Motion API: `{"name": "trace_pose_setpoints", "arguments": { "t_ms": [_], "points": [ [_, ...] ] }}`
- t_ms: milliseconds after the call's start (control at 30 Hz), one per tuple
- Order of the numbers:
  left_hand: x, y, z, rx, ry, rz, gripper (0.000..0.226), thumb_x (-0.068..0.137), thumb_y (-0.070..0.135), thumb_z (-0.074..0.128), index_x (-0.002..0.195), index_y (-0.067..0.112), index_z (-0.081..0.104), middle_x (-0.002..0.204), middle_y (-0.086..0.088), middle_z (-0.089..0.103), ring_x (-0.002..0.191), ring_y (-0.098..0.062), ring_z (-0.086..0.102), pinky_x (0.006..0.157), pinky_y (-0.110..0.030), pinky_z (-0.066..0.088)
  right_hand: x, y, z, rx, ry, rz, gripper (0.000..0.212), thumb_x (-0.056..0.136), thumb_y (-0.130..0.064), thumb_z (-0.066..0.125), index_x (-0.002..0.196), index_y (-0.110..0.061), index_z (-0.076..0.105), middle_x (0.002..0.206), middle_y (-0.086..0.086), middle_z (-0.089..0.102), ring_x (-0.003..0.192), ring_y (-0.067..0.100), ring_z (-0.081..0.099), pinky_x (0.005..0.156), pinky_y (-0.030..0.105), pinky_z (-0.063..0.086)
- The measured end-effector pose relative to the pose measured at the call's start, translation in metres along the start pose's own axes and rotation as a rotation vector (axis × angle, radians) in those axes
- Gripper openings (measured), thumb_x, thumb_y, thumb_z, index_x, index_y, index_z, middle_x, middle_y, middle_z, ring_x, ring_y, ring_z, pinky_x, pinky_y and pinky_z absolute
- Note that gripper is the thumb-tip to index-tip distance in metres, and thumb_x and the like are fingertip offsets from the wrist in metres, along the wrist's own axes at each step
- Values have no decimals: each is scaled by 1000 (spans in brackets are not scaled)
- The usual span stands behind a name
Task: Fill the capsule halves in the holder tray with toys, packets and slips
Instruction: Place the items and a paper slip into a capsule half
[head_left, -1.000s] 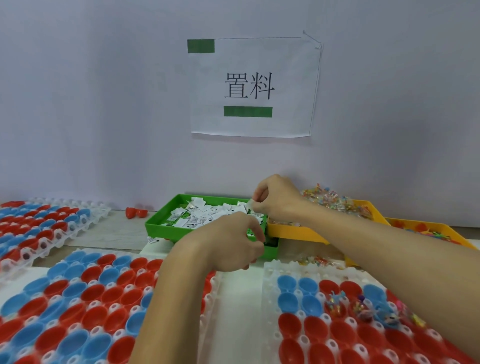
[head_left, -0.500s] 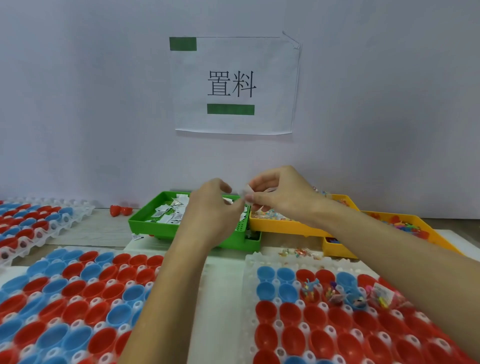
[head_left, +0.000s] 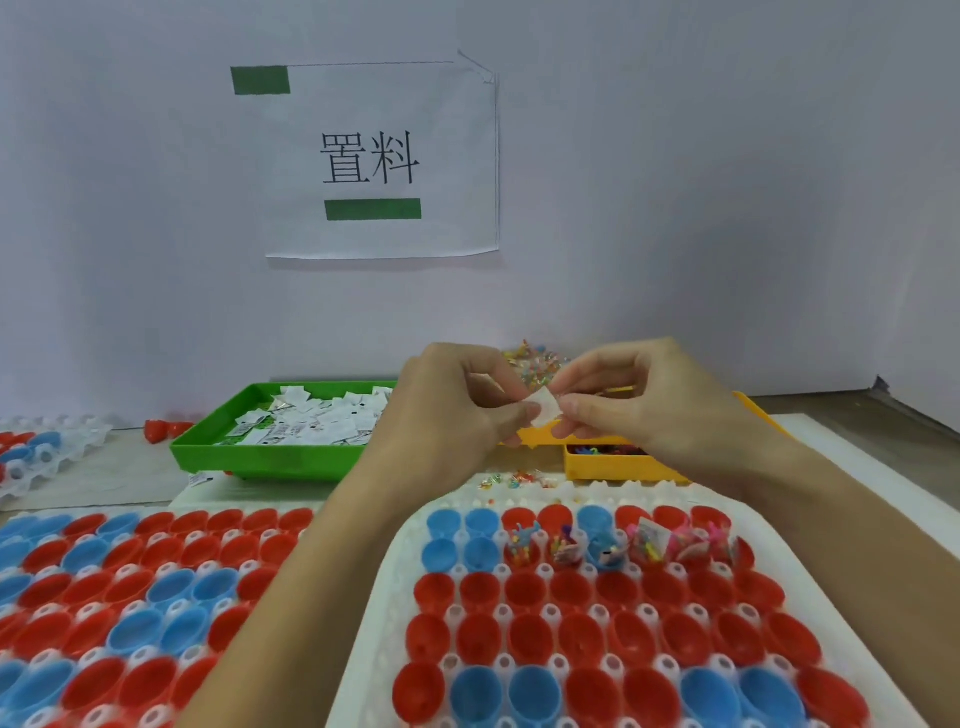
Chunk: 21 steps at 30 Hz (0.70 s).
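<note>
A small white paper slip (head_left: 546, 414) is pinched between my left hand (head_left: 457, 410) and my right hand (head_left: 634, 400), above the far edge of the white holder tray (head_left: 384, 587). That tray holds rows of red and blue capsule halves (head_left: 582, 631). Several halves in its second row (head_left: 623, 545) contain small colourful toys and packets; the others look empty. Behind my hands, a green bin (head_left: 270, 457) is full of white slips (head_left: 317, 421).
Yellow bins (head_left: 613, 465) with colourful toys and packets stand behind the tray, partly hidden by my hands. A second holder tray (head_left: 119, 597) of capsule halves lies at left, a third (head_left: 36, 457) at far left. A paper sign (head_left: 374, 161) hangs on the wall.
My hands came back from the green bin toward me and to the right, and both now pinch one slip over the yellow bins. The view shifted down and right.
</note>
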<state>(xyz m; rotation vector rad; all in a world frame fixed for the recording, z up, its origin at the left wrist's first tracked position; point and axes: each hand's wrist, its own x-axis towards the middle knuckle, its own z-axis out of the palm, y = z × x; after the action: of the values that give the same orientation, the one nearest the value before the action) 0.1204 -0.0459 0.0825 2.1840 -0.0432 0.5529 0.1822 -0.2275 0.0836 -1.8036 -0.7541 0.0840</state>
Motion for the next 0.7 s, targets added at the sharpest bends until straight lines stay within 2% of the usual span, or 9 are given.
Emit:
{"name": "trace_pose_setpoints", "arguments": {
  "t_ms": [67, 133, 233, 333, 433, 500, 600, 700],
  "points": [
    [-1, 1, 4, 52, 30, 51, 19, 80, 20, 81, 65, 23, 70, 62, 7, 70, 60, -9, 67, 58, -25, 53, -1, 3, -2, 42, -30, 89, 13, 98, -14, 62, 100, -8, 73, 87, 9, 77, 79, 20, 76, 72, 23, 61],
    [-2, 1, 8, 84, 61, 101, 16, 78, 20, 83, 66, 22, 72, 62, 8, 70, 57, -6, 63, 53, -17, 48, 1, 5, -2, 113, -66, 205, 25, 102, -27, 54, 100, -7, 70, 88, 16, 76, 78, 22, 76, 69, 23, 61],
    [-2, 0, 13, 109, 53, 144, 8, 77, 19, 83, 71, 19, 77, 70, 3, 73, 62, -13, 66, 56, -22, 51, 4, 6, -3, 210, -120, 280, 34, 99, -32, 55, 100, 0, 69, 82, 15, 75, 70, 17, 73, 59, 18, 55],
    [-3, -1, 13, 137, 24, 168, 7, 76, 18, 83, 71, 21, 78, 74, 4, 74, 66, -11, 66, 65, -29, 54, 6, 11, -4, 265, -159, 256, 22, 95, -15, 63, 101, 4, 72, 75, 10, 71, 66, 10, 68, 60, 15, 53],
    [-4, -2, 8, 174, -43, 146, 9, 73, 21, 86, 77, 25, 78, 77, 9, 73, 69, -5, 66, 59, -21, 52, 7, 13, -6, 288, -141, 256, 12, 90, -3, 67, 98, 2, 74, 69, 8, 70, 63, 8, 67, 61, 15, 55],
    [-3, -4, 4, 144, -166, 66, 21, 73, 25, 86, 91, 26, 75, 86, 9, 72, 72, -5, 68, 53, -16, 49, 6, 15, -4, 224, -116, 233, 10, 89, -4, 70, 98, -3, 75, 69, 5, 72, 64, 9, 69, 62, 16, 56],
    [-3, -6, 1, 62, -278, -70, 38, 75, 34, 82, 108, 25, 65, 91, 4, 73, 73, -12, 71, 59, -21, 53, 5, 15, 3, 40, -52, 123, 9, 87, -10, 74, 96, -13, 76, 74, 1, 76, 66, 12, 72, 58, 14, 53],
    [-2, -9, 1, -23, -264, -137, 25, 83, 23, 79, 103, 16, 66, 78, -4, 75, 63, -11, 69, 60, -20, 54, 3, 14, 13, 9, -20, 37, 11, 85, -10, 77, 95, -12, 75, 75, -2, 77, 65, 10, 73, 55, 11, 51]
  ]
}}
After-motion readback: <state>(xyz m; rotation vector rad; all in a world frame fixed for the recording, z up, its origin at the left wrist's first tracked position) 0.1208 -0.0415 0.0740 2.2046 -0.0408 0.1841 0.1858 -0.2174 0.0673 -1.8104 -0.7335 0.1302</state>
